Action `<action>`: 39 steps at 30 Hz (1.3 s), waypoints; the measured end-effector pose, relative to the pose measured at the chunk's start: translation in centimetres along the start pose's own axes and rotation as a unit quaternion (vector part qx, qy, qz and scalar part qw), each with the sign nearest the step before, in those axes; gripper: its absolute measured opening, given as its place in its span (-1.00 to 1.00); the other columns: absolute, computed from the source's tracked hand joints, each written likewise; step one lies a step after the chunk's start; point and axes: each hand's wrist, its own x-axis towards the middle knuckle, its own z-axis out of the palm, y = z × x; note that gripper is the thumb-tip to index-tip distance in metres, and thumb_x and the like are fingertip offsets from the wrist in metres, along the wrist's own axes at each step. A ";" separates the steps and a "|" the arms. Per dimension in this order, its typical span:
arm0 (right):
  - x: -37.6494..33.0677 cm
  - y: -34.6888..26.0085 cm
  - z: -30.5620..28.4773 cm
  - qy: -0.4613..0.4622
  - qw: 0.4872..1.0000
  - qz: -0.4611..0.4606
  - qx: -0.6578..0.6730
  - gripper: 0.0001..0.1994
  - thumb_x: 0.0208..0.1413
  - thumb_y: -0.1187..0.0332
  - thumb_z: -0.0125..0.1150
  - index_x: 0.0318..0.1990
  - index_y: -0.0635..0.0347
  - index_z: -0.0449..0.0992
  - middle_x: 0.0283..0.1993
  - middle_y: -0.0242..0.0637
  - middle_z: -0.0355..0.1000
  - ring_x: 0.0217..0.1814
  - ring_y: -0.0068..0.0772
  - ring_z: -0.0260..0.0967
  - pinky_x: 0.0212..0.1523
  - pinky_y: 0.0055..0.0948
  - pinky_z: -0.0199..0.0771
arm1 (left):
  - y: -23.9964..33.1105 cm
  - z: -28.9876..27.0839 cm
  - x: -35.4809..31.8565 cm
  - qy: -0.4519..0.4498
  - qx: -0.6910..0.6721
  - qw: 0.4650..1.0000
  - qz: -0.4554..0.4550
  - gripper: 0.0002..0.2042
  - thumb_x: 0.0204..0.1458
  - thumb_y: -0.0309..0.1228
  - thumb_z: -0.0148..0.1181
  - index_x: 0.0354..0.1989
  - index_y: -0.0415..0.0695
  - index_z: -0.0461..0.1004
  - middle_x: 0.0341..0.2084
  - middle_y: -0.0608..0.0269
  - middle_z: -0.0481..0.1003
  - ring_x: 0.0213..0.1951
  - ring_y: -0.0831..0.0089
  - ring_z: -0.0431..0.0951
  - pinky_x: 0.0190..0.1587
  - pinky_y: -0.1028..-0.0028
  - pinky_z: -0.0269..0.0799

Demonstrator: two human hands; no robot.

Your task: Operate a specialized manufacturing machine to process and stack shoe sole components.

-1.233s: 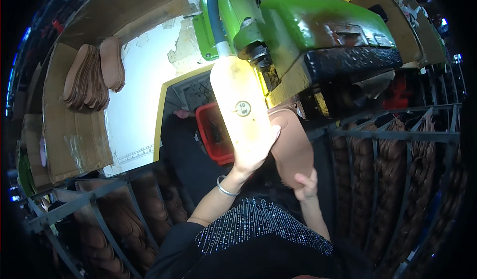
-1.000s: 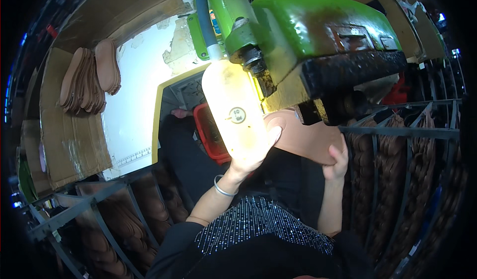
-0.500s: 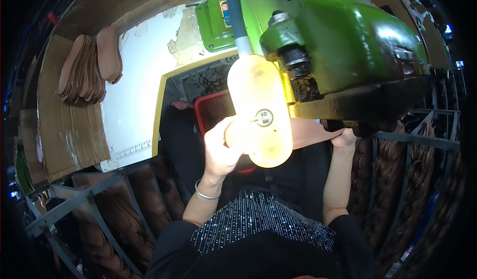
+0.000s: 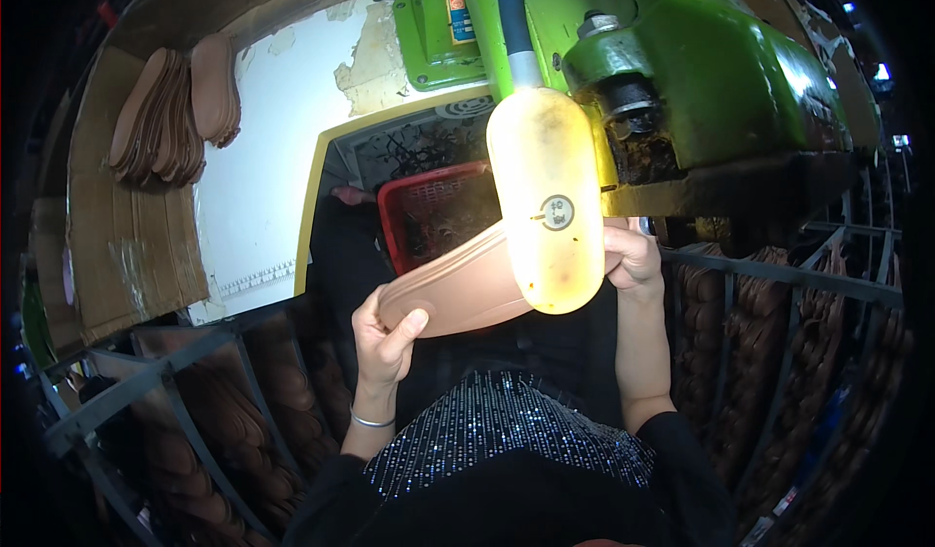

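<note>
A tan shoe sole (image 4: pixel 458 289) stretches between my two hands in front of the green machine. My left hand (image 4: pixel 385 338) grips its left end, thumb on top and fingers beneath. At the other end my right hand (image 4: pixel 633 255) closes around the sole. A glowing yellow lamp (image 4: pixel 547 196) on a grey stem hangs over the sole and hides its right part. Beyond my right hand is the dark lower head of the green machine (image 4: pixel 721 89), and the sole is clear of it on the near side.
Several tan soles (image 4: pixel 156 123) stand stacked on cardboard at the far left of the white table (image 4: pixel 248 177). A red basket (image 4: pixel 385 218) sits below the table's yellow-edged cutout. Metal racks (image 4: pixel 175 377) filled with soles flank me on both sides.
Both hands have drawn the sole away from the machine head, to the left and nearer me. More of the sole now shows. The whole view has shifted slightly.
</note>
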 end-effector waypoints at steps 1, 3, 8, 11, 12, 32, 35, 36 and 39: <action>0.4 -0.5 1.6 -0.015 1.000 -0.016 -0.015 -0.49 -0.15 0.73 0.02 0.07 0.52 0.21 -0.13 -0.02 0.45 -0.09 -0.21 0.45 -0.15 -0.36 0.53 | -0.1 -0.2 -0.6 0.007 -0.004 1.000 -0.012 -0.71 -0.10 -0.57 0.24 -0.19 -0.38 0.39 -0.29 0.12 0.49 -0.24 0.51 0.48 -0.08 0.51 0.37; 1.0 -0.8 3.9 -0.009 0.999 -0.041 -0.021 -0.46 -0.16 0.75 0.02 0.10 0.51 0.17 -0.13 -0.03 0.45 -0.12 -0.23 0.47 -0.14 -0.36 0.53 | -0.8 -1.0 -1.4 0.005 0.007 1.000 -0.013 -0.71 -0.10 -0.58 0.24 -0.18 -0.38 0.39 -0.29 0.13 0.49 -0.24 0.51 0.48 -0.08 0.51 0.37; 1.3 -1.8 3.8 -0.011 0.985 -0.063 -0.162 -0.43 -0.16 0.67 0.17 0.10 0.51 0.16 -0.13 -0.08 0.45 -0.21 -0.33 0.50 -0.18 -0.41 0.55 | -0.8 -1.4 -0.7 0.009 0.161 0.985 0.056 -0.72 -0.09 -0.58 0.25 -0.17 -0.34 0.41 -0.33 0.17 0.51 -0.29 0.53 0.50 -0.16 0.53 0.41; 0.7 -1.0 -2.0 0.030 0.989 -0.060 -0.129 -0.55 -0.11 0.61 0.21 0.02 0.35 0.33 -0.08 -0.20 0.40 -0.11 -0.38 0.42 -0.11 -0.42 0.49 | 0.7 1.3 1.2 -0.033 0.238 0.965 0.107 -0.75 -0.11 -0.60 0.25 -0.20 -0.32 0.45 -0.33 0.12 0.55 -0.28 0.46 0.56 -0.18 0.52 0.45; 0.7 -1.6 -1.8 0.041 0.996 -0.044 -0.065 -0.56 -0.09 0.61 0.22 0.02 0.21 0.37 -0.07 -0.34 0.36 -0.02 -0.42 0.34 -0.05 -0.41 0.44 | 1.0 2.3 2.0 -0.074 0.287 0.945 0.141 -0.75 -0.13 -0.61 0.25 -0.22 -0.32 0.46 -0.32 0.10 0.56 -0.27 0.42 0.58 -0.17 0.51 0.45; 0.6 -0.8 -2.7 0.086 0.974 -0.164 0.127 -0.66 0.15 0.30 0.04 0.04 0.26 0.36 0.03 -0.29 0.38 0.09 -0.35 0.32 0.15 -0.33 0.29 | 2.2 5.3 5.4 -0.135 0.222 0.953 0.158 -0.75 -0.12 -0.60 0.26 -0.22 -0.39 0.45 -0.38 0.14 0.55 -0.31 0.49 0.55 -0.23 0.55 0.46; 0.3 -1.7 -2.5 0.039 0.975 -0.190 0.106 -0.66 0.13 0.36 0.05 0.04 0.31 0.35 0.04 -0.24 0.37 0.09 -0.32 0.32 0.15 -0.33 0.29 | 1.6 5.6 5.5 -0.129 0.257 0.943 0.165 -0.74 -0.16 -0.62 0.27 -0.23 -0.34 0.48 -0.37 0.14 0.55 -0.29 0.47 0.56 -0.19 0.52 0.46; 0.3 -2.2 -2.5 0.015 0.974 -0.210 0.080 -0.67 0.13 0.39 0.05 0.04 0.33 0.34 0.03 -0.22 0.38 0.09 -0.31 0.32 0.15 -0.33 0.29 | 1.6 6.4 5.7 -0.144 0.257 0.934 0.204 -0.76 -0.15 -0.61 0.26 -0.25 -0.31 0.49 -0.37 0.13 0.56 -0.28 0.48 0.57 -0.21 0.54 0.46; 0.0 -3.5 -4.1 0.088 0.967 -0.217 0.099 -0.69 0.06 0.48 0.06 -0.02 0.36 0.36 -0.03 -0.14 0.40 0.01 -0.29 0.38 0.09 -0.34 0.36 | 0.2 8.6 6.7 -0.124 0.261 0.929 0.234 -0.80 -0.12 -0.58 0.22 -0.26 -0.27 0.50 -0.49 0.16 0.53 -0.54 0.60 0.48 -0.46 0.58 0.38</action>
